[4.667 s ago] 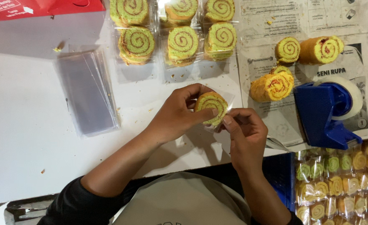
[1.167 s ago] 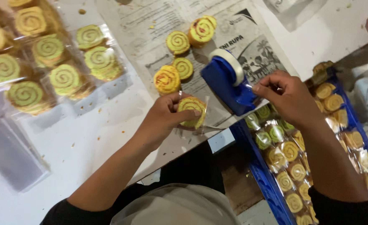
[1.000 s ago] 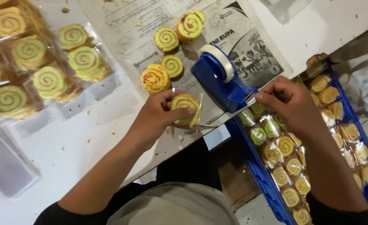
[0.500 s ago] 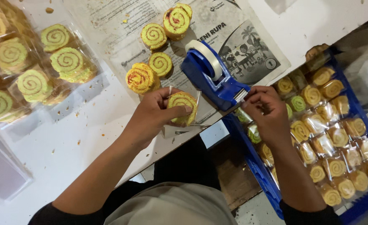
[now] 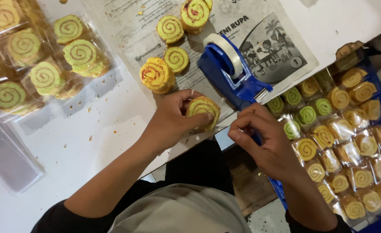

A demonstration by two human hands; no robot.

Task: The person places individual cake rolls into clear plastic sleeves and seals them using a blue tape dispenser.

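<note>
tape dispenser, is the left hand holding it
No, the left hand holds a wrapped swirl roll slice, while the blue tape dispenser stands untouched on the table beside it.

A small food-packing workspace: a white table (image 5: 91,142) with wrapped roll-cake slices (image 5: 80,54), a tape dispenser (image 5: 233,73) and a blue crate (image 5: 378,220) of packed slices.

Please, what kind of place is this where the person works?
Probably a small home bakery packing spot: a blue crate full of wrapped roll cake slices, a blue tape dispenser, and unwrapped slices on newspaper over a white table.
</note>
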